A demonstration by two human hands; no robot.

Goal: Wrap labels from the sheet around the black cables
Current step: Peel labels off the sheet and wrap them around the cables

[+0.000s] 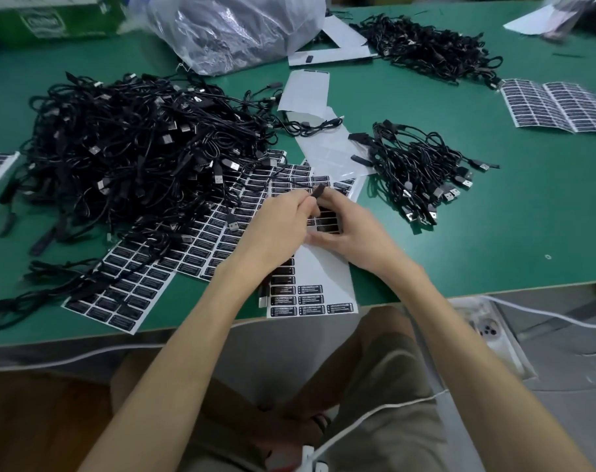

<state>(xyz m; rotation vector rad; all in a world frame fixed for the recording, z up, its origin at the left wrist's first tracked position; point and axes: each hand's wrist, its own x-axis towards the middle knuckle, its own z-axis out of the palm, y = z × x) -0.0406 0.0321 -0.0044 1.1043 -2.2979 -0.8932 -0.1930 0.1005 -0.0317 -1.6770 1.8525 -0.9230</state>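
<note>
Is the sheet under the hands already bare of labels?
No, the label sheet shows rows of black labels at its near end.

Black cables (126, 144), black-and-white label sheet (310, 298), green table (460, 240)

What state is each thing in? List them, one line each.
left hand: pinches a cable end
cable end: raised over the label sheet
right hand: on the label sheet, grip unclear
label sheet: flat, partly peeled
big cable pile: tangled heap
small cable bunch: gathered, plugs together
plastic bag: crumpled
</note>
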